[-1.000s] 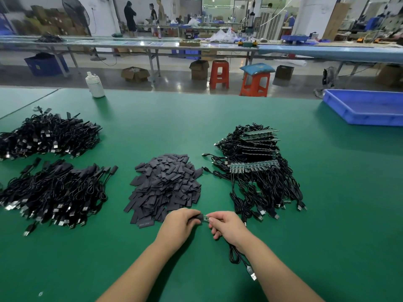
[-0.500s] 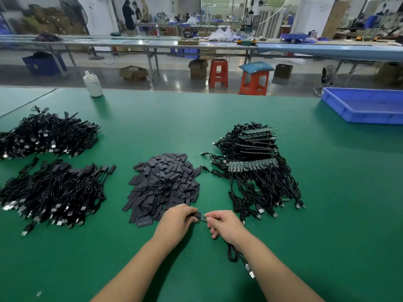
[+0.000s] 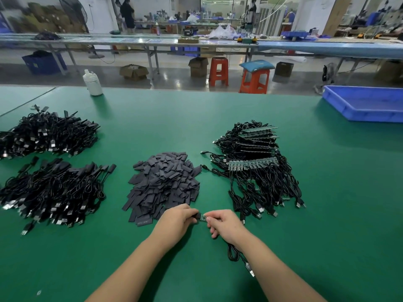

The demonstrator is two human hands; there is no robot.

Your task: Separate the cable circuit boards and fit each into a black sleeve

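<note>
Your left hand (image 3: 177, 222) pinches a black sleeve (image 3: 196, 215); your right hand (image 3: 225, 223) pinches a small green circuit board (image 3: 203, 217) at the sleeve's mouth, its cable (image 3: 234, 253) trailing under your right wrist. On the green table (image 3: 327, 214): a heap of black sleeves (image 3: 163, 184) ahead of your left hand; unseparated board strips with cables (image 3: 255, 164) to its right; two piles of sleeved cables (image 3: 50, 188) far left. White bottle (image 3: 92, 82) and blue tray (image 3: 366, 104) at the far edge.
</note>
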